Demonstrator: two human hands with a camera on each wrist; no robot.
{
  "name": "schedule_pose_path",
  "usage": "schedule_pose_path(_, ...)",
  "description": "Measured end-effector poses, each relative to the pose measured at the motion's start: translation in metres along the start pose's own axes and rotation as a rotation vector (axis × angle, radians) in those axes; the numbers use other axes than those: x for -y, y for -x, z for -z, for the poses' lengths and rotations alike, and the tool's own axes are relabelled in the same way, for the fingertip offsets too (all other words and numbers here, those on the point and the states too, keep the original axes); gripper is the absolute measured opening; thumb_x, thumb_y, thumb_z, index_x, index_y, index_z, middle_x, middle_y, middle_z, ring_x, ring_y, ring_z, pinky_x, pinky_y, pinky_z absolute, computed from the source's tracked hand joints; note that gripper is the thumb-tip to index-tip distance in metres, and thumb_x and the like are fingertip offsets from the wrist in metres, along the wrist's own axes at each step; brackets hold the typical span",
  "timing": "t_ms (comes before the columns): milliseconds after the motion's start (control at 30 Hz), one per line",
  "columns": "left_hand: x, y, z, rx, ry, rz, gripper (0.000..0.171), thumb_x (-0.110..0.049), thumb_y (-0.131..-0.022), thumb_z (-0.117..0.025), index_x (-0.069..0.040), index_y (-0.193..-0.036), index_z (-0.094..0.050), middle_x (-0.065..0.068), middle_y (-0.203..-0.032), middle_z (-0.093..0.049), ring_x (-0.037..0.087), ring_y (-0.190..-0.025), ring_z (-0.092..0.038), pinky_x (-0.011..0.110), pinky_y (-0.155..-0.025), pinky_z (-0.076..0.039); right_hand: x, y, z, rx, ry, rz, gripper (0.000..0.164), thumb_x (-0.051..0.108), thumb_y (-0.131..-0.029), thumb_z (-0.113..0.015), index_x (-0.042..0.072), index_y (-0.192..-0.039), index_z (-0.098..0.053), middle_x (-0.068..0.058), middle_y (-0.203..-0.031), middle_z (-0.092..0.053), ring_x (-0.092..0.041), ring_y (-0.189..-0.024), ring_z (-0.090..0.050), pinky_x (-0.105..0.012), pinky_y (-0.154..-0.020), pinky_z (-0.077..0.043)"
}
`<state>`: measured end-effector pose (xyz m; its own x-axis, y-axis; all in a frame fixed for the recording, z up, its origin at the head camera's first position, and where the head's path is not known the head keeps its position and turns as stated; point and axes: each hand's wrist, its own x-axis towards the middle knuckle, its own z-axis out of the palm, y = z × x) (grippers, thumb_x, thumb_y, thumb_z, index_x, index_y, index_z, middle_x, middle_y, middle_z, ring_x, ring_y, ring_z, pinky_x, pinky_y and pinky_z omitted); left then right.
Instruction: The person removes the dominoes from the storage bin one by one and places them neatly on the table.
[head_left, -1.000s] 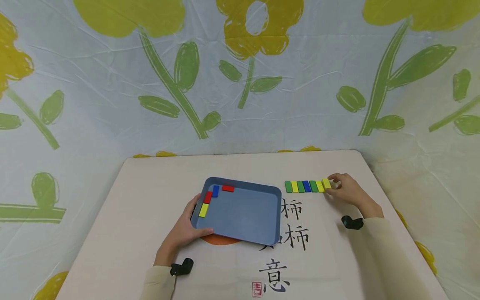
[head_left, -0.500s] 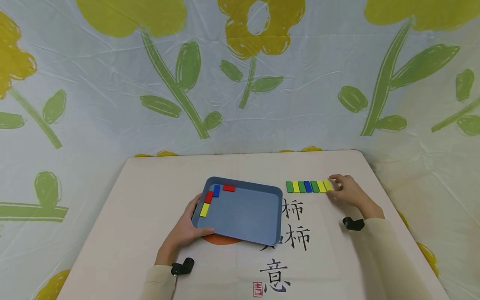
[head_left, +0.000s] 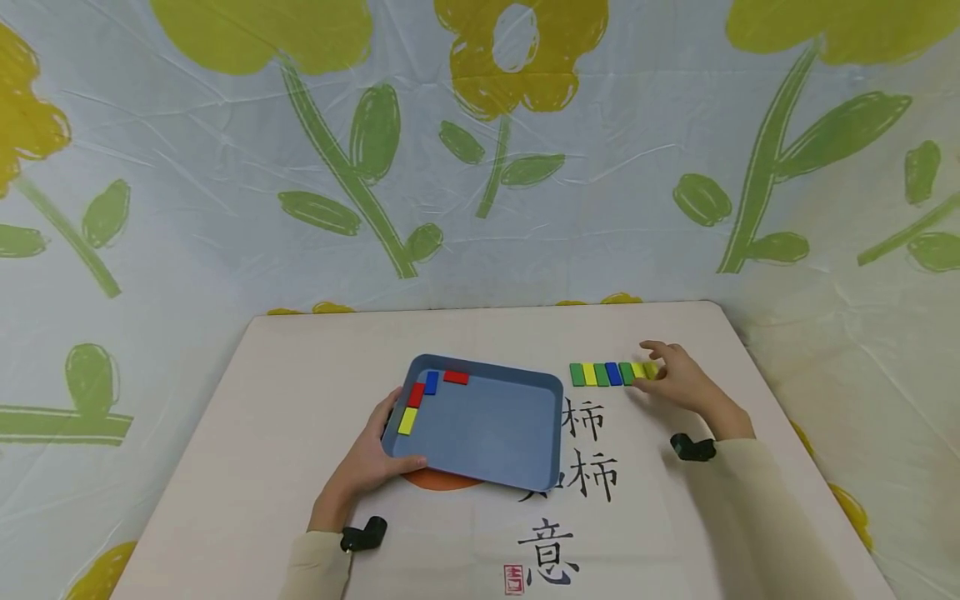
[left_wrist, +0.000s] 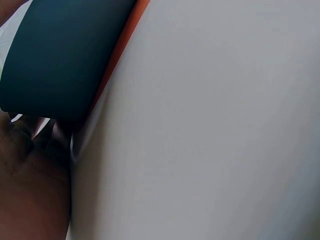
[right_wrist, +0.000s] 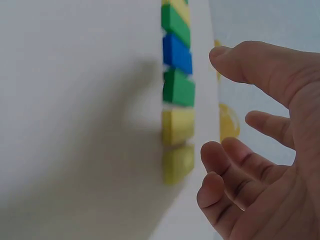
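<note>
My left hand (head_left: pixel 367 460) grips the left end of a blue-grey tray (head_left: pixel 495 437), thumb over the near rim and the other fingers along its left side. In the tray lie a yellow block (head_left: pixel 407 421), a blue block (head_left: pixel 431 382) and two red blocks, one of them a red block (head_left: pixel 456 377) along the far rim. My right hand (head_left: pixel 684 382) hovers, fingers spread, over the right end of a row of small rectangular blocks. The right wrist view shows the end yellow block (right_wrist: pixel 178 164) and a blue block (right_wrist: pixel 178 52) apart from the fingers.
The pale table cover (head_left: pixel 315 358) carries black brush characters (head_left: pixel 551 550) and a red seal (head_left: pixel 513 579). An orange patch (head_left: pixel 442 480) shows beneath the tray's near edge. A flower-printed cloth (head_left: pixel 600 233) hangs behind the table.
The rightmost yellow block went from slightly tilted to flat in line with the row. My right hand has since let go and moved left over the row. The left hand and tray stay put.
</note>
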<state>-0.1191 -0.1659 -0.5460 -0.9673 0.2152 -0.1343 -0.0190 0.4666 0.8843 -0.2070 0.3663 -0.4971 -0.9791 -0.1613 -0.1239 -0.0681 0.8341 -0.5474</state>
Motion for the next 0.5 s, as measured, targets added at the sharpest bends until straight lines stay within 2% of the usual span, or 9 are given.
schedule_pose_path(167, 0.001, 0.0, 0.0, -0.002, 0.001, -0.004, 0.12, -0.041, -0.073, -0.091, -0.032, -0.165, -0.015, 0.005, -0.171, -0.02, 0.036, -0.153, -0.026, 0.071, -0.119, -0.024, 0.031, -0.003, -0.008, 0.001, 0.007, 0.073, 0.076, 0.028, -0.091, -0.078, 0.0, -0.152, -0.042, -0.033, -0.138, -0.048, -0.04, -0.104, -0.061, -0.052, -0.085, -0.056)
schedule_pose_path(500, 0.002, 0.0, 0.0, -0.006, 0.003, 0.0, 0.12, -0.043, -0.072, -0.091, -0.033, -0.165, -0.015, 0.005, -0.17, -0.021, 0.035, -0.151, -0.028, 0.071, -0.119, -0.025, 0.099, -0.008, -0.038, 0.087, -0.062, 0.239, 0.072, 0.027, -0.092, -0.078, 0.005, -0.152, -0.045, -0.028, -0.141, -0.046, -0.033, -0.099, -0.059, -0.039, -0.074, -0.053)
